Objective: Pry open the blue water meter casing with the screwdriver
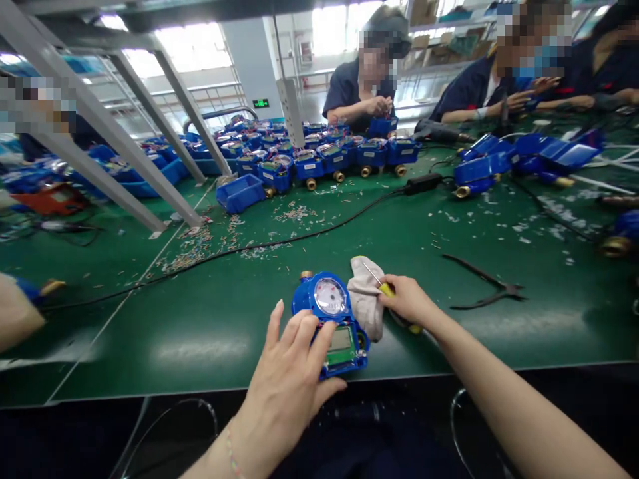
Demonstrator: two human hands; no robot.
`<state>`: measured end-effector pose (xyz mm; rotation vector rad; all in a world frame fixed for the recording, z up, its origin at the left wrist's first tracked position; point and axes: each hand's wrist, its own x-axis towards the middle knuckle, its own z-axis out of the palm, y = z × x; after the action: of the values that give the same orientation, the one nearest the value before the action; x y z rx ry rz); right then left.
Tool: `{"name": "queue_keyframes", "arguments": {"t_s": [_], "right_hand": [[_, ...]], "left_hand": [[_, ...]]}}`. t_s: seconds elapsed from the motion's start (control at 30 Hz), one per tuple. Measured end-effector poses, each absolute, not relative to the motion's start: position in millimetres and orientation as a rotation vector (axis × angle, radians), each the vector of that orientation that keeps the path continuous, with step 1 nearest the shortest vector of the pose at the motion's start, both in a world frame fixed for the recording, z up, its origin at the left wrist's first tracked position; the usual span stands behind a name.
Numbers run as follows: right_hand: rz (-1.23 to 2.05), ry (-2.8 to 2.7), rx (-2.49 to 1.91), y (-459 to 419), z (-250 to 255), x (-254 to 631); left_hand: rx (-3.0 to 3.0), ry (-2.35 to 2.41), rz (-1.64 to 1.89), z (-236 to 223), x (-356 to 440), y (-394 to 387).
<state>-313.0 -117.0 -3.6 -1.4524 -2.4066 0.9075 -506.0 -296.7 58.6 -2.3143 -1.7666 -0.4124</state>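
Observation:
A blue water meter (333, 319) with a round dial and a small green display lies near the front edge of the green table (200, 332). My left hand (289, 372) rests on its left side, fingers spread over the casing. My right hand (407, 299) grips a yellow-handled screwdriver (382, 285), its thin metal shaft pointing up and left over a crumpled beige cloth (367, 299) that lies right beside the meter.
Black pliers (486, 286) lie open to the right. A black cable (279, 243) crosses the table amid scattered wire scraps (200, 243). Rows of blue meters (319, 159) stand at the back, where other people sit working. Slanted metal frame bars (124, 133) stand at the left.

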Motion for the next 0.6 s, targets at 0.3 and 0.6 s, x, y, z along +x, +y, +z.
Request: {"name": "queue_keyframes", "arguments": {"t_s": [0.3, 0.6], "right_hand": [[1.643, -1.859, -0.861, -138, 88, -276], [1.026, -2.671, -0.796, -180, 80, -344]], "left_hand": [[-2.321, -2.090, -0.983, 35, -562, -310], [-2.386, -1.938, -0.686, 52, -555, -307]]}}
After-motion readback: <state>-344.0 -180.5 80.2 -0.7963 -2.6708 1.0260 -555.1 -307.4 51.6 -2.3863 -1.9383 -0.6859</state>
